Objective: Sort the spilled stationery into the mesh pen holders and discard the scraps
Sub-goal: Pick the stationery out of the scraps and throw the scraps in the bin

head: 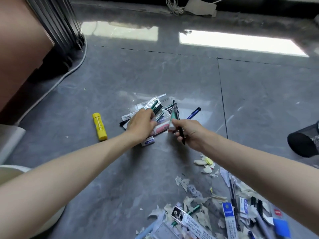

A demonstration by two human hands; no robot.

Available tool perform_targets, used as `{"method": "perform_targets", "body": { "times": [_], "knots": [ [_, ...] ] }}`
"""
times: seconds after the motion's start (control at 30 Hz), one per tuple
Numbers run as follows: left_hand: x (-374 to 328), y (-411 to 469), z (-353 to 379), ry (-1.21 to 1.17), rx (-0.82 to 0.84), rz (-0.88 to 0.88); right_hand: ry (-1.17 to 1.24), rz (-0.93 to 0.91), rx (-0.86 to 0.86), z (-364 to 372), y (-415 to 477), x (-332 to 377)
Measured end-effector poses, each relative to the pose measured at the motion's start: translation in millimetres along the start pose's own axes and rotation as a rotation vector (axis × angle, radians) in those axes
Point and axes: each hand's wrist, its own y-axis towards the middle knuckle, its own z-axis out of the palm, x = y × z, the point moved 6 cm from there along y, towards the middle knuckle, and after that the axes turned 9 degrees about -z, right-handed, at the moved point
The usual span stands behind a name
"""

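Small stationery pile (155, 114) sits mid-floor: clear packets of green-black refills, a pink eraser (161, 128), a white boxed eraser (148, 141), all touching or overlapping. Left hand (142, 124) lies palm-down on top of the pile, fingers curled over the refill packets and the pink eraser; looks like a gathering grasp, but whether it has closed on anything I cannot tell. Right hand (190, 133) is just right of the pile, closed around a black pen (177, 121) plus a green-and-white tube-like item, both sticking up and away from the fist.

Step in hand, judged: collecting loose pieces from this pile into the fists. To do it well, scoop the packets together from the edges, since slick film on a glossy tile will probably slide; keep the right fist tight so the held pen does not slip out.

Blue pen (194, 113) lies just beyond the right hand, apart from the pile. Yellow highlighter (99, 126) lies well left of the left hand, alone. Black mesh pen holder (304, 144) at the far right edge, lying tipped, well apart from both hands. Torn paper scraps (207, 209) mixed with more pens fill the near right floor under the right forearm; not yet sorted.
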Motion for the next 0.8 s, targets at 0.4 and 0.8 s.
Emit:
{"method": "perform_targets", "body": {
  "times": [0.4, 0.8],
  "knots": [
    [5.0, 15.0, -7.7, -0.046, 0.035, 0.075, 0.055, -0.030, -0.095, 33.1, -6.7, -4.2],
    [-9.1, 4.3, -7.0, -0.064, -0.079, 0.211, 0.058, -0.052, -0.113, 45.1, -14.5, -5.2]
  ]
}}
